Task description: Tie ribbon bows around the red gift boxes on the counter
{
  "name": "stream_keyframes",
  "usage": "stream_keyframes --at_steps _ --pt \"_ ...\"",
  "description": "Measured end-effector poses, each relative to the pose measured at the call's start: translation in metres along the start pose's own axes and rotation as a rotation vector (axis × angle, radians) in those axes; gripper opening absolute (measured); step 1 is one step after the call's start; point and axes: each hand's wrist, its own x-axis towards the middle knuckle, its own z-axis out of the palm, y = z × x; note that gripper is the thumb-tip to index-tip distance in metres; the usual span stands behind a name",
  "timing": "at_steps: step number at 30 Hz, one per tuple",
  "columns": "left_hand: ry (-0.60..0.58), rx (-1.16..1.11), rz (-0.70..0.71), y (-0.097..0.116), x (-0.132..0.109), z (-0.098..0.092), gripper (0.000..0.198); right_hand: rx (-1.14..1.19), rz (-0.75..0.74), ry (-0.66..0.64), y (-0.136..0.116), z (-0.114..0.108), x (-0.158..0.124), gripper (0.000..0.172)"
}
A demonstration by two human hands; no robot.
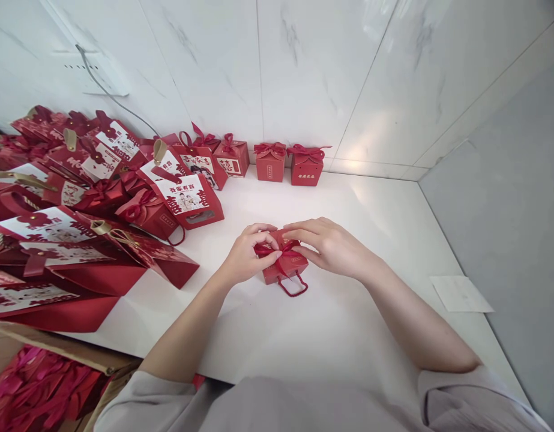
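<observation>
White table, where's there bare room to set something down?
Bare tabletop shows between the right hand and the white sheet, and between the forearms, nearer you than the handled box. The left side is crowded with red gift boxes.

Lone head-worn view, forward and down, close above the hands [334, 245] and white table [349, 336].

front white-faced gift bag [189, 203]: 吾家有喜, plus 囍 near each side | red gift bag [217, 171] behind it: 吾 and 喜 legible | small red box [243, 158], pale label [229, 167]: 囍 | rightmost small box [306, 169]: gold line ending 乐业 | held ribboned box [298, 264]: gold print, unreadable
</observation>
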Motion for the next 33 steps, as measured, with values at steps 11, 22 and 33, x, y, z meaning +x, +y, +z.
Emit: stream_keyframes --at_steps 11,22,33 --pt "-0.006 0.017 0.025 -0.003 0.002 0.002 0.007 -0.298 -0.021 -0.020 0.007 0.012 0.003 0.030" --pt "-0.257 -0.155 0.020 -0.035 -0.001 -0.015 0.136 0.091 0.516 -0.455 0.049 -0.007 -0.027 0.064" --pt "0.313 -0.213 -0.008 -0.106 0.033 0.022 0.062 0.672 0.315 0.088 0.049 0.087 0.004 0.080"
